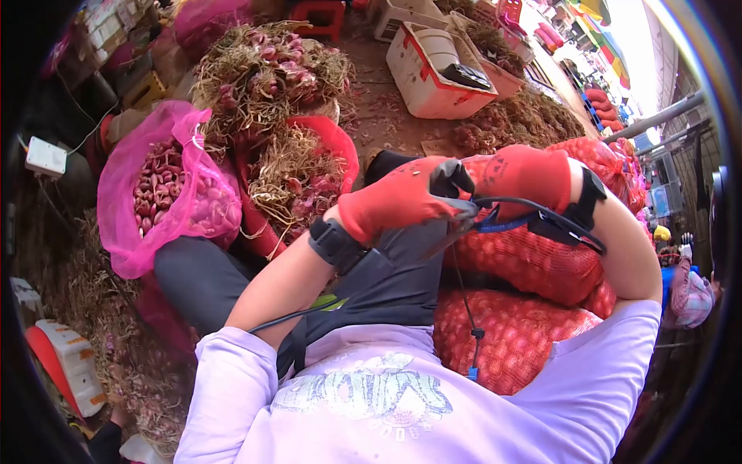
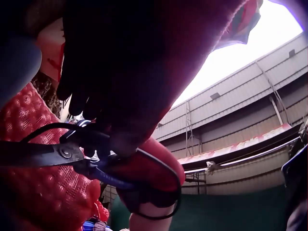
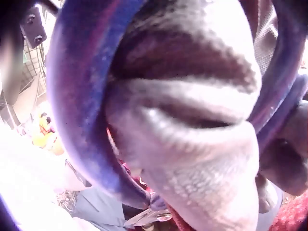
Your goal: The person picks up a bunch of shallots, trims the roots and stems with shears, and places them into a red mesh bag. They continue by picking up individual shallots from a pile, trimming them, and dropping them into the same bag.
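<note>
A pair of scissors [image 1: 488, 219] with blue handles and a black loop is between two red-gloved hands in the head view. My right hand [image 1: 519, 176] grips them; in the right wrist view, a blue handle [image 3: 79, 101] surrounds pale, blurred glove fingers. Dark fingertips of my left hand [image 1: 394, 199] pinch the scissors close to their pivot, beside the right glove. The left wrist view shows the blade [image 2: 33, 155] pointing left, with my left hand [image 2: 130, 62] dark above and my right hand [image 2: 163, 168] behind the handles. The palms are mostly hidden.
A pink mesh bag [image 1: 124, 197] of shallots stands at left, near a red container [image 1: 348, 147] of stalked shallots. Another stalked pile [image 1: 270, 81] lies behind. Full red net sacks [image 1: 510, 332] sit at right; a white foam box [image 1: 440, 97] stands farther back.
</note>
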Demonstrator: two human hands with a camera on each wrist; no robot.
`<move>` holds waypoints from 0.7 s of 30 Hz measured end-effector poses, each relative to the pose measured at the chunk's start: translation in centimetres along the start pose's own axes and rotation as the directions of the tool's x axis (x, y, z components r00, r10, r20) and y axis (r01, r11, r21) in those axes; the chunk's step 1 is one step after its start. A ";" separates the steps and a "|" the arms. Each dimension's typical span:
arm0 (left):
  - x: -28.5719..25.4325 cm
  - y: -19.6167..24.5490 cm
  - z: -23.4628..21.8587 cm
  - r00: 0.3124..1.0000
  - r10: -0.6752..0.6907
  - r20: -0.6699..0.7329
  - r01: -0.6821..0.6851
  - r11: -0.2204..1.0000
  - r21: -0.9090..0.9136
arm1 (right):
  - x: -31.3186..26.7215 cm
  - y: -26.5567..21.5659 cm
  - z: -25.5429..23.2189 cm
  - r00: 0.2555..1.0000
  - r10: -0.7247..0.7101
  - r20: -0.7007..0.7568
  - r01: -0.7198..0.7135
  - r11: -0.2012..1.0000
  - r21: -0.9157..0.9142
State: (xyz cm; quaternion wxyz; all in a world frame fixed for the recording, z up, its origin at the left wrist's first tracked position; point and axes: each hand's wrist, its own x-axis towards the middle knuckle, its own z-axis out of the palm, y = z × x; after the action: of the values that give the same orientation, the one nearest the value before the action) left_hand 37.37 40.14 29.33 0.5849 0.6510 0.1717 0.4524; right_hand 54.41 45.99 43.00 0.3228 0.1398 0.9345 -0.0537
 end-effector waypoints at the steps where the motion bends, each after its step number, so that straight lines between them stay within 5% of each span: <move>1: -0.5 -0.2 -0.3 0.994 -0.110 0.026 0.112 0.987 -0.114 | 0.1 -0.5 -0.4 1.000 -0.030 -0.005 0.030 0.999 0.027; 4: -2.1 0.5 -0.2 1.000 0.007 0.024 -0.005 0.995 -0.095 | 0.8 -2.5 -2.2 0.995 -0.097 0.008 0.095 0.986 0.140; 6: -2.8 2.3 0.3 0.999 0.049 -0.011 -0.047 0.983 0.177 | 1.5 -2.0 -1.6 0.991 -0.115 0.065 0.102 0.979 0.175; 11: -4.0 2.6 1.7 0.999 -0.046 0.000 0.045 0.982 0.185 | 2.0 -3.4 -0.9 0.989 0.016 0.144 -0.032 0.993 0.113; 15: -4.5 1.4 2.6 0.982 0.190 -0.024 -0.167 0.913 0.371 | 1.8 -3.4 0.1 0.984 0.055 0.168 -0.085 0.981 0.176; 19: -5.2 0.5 1.4 0.997 -0.023 -0.069 0.028 0.997 0.077 | -0.1 -1.9 1.6 0.996 -0.044 0.076 0.023 0.968 0.251; 21: -6.2 0.1 0.8 0.997 -0.078 -0.022 0.078 0.997 -0.013 | -1.6 -0.2 2.0 0.987 0.057 0.147 -0.081 0.983 0.167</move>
State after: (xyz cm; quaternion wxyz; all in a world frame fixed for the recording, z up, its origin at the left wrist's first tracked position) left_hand 34.72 34.98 27.07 0.6039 0.6353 0.2007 0.4375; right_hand 56.72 45.08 42.45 0.3769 0.1954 0.8957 -0.1327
